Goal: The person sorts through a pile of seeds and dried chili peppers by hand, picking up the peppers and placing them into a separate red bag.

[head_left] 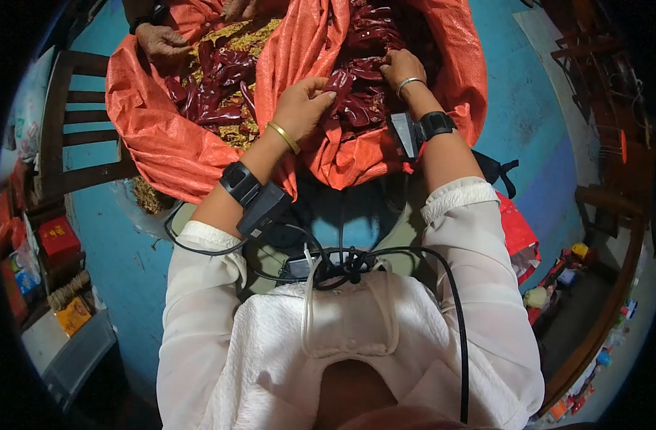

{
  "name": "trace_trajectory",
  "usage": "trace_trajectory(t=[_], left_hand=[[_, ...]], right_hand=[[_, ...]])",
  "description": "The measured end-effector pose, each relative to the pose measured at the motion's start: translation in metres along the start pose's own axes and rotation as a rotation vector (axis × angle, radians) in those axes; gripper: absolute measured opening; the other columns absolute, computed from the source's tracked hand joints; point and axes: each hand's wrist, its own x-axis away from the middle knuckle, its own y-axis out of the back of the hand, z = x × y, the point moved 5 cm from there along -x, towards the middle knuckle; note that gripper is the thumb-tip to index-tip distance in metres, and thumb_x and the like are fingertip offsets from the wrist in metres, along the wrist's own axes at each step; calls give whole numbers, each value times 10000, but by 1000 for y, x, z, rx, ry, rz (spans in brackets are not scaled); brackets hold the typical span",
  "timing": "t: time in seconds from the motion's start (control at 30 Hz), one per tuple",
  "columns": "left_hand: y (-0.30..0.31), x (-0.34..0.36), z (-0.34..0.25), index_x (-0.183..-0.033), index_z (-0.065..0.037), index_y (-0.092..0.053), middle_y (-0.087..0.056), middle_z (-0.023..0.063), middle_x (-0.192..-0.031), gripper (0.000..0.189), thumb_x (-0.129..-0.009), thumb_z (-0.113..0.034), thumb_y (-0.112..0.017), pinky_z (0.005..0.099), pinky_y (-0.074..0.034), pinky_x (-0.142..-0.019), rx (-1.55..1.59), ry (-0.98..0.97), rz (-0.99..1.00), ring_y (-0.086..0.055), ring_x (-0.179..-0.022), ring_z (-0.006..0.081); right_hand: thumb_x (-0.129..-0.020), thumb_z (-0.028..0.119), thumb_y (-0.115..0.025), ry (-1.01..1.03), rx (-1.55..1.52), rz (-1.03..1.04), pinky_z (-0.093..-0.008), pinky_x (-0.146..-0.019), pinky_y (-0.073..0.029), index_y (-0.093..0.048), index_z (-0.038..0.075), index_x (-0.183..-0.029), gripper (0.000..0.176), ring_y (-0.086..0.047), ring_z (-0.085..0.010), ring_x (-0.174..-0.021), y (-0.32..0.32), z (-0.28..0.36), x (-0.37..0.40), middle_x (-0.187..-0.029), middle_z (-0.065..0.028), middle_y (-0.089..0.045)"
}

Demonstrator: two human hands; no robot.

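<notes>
A dark red dried chili pepper [338,84] is pinched between the thumb and fingers of my left hand [303,107], at the near left rim of the right-hand orange woven sack [353,159]. Inside that sack lies a heap of glossy dried chilies [367,32]. Over the heap, my right hand [402,70] is closed, its curled fingertips against a chili; its grip is partly hidden. To the left, a second orange sack [156,147] holds more red chilies [217,79] on a yellow layer that looks like loose seeds.
Another person's hand [163,43] reaches into the left sack from the far side. A wooden chair [91,118] stands at the left. A black cable [453,301] loops across my lap. A red bag [518,233] lies to my right on the blue floor [532,115].
</notes>
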Motion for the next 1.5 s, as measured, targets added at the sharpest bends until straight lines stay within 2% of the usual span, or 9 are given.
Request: trace_trajectory(t=[0.43,0.47,0.5,0.57,0.77,0.93,1.2,1.43,1.5], left_hand=[[130,4,-27,-1089,-4,-473,-562,15,-879,278,-831,-105,-498,167,-423,-587,456,-181,-467,-531,-700,83],[158,-13,-3,-1135,14,-437,-544,42,-964,332,-825,-88,-498,194,-430,-669,711,-471,170,-529,-785,114],[149,-12,-15,-1135,14,-437,-544,42,-964,332,-825,-88,-498,194,-430,-669,705,-480,175,-529,-785,114],[140,17,-34,-1145,29,-429,-522,63,-1024,347,-819,-69,-499,224,-413,-756,131,-225,-793,-510,-873,138],[49,17,-44,-942,16,-581,-590,36,-875,179,-797,-67,-520,235,-426,-740,45,-261,-235,-529,-817,101],[-19,4,7,-1202,-4,-376,-502,70,-1067,462,-790,-108,-557,194,-434,-649,-43,1,162,-508,-838,100],[-18,-24,10,-1145,33,-432,-564,94,-933,466,-747,-140,-601,247,-461,-658,82,-54,-77,-553,-781,150],[-19,-18,11,-925,6,-573,-581,27,-785,219,-755,-130,-603,204,-422,-531,90,23,14,-519,-618,76],[-17,-20,8,-918,7,-574,-578,21,-788,209,-756,-123,-601,206,-422,-537,118,5,-49,-518,-630,76]], right_hand=[[-701,187,-591,217,-680,-166,-328,-788,-438,-632,120,-919,232,-571,-274,-875,-38,-13,-24,-913,-119,-607],[-697,191,-595,184,-677,-134,-325,-779,-440,-634,108,-907,229,-576,-267,-866,-37,-11,-21,-908,-118,-609],[-694,196,-599,160,-674,-111,-321,-770,-443,-636,96,-895,227,-580,-259,-857,-30,-7,-22,-903,-117,-612],[-690,205,-605,159,-578,-119,-314,-741,-449,-640,81,-864,217,-591,-240,-816,-15,0,-10,-870,-114,-620],[-689,215,-609,42,-627,-48,-293,-710,-448,-648,82,-823,192,-596,-201,-745,-16,-1,-5,-816,-96,-630],[-731,165,-586,79,-736,-80,-245,-610,-432,-632,52,-832,158,-560,-133,-666,-16,0,5,-763,-48,-610],[-757,65,-556,111,-1115,174,-218,-511,-418,-606,-8,-824,112,-490,-83,-548,10,28,69,-664,-20,-564],[-712,166,-598,230,-749,168,-289,-704,-447,-602,43,-947,265,-583,-199,-757,16,19,84,-805,-115,-611],[-704,226,-604,290,-551,-183,-330,-789,-424,-589,60,-985,327,-560,-257,-866,25,-7,70,-918,-152,-590]])
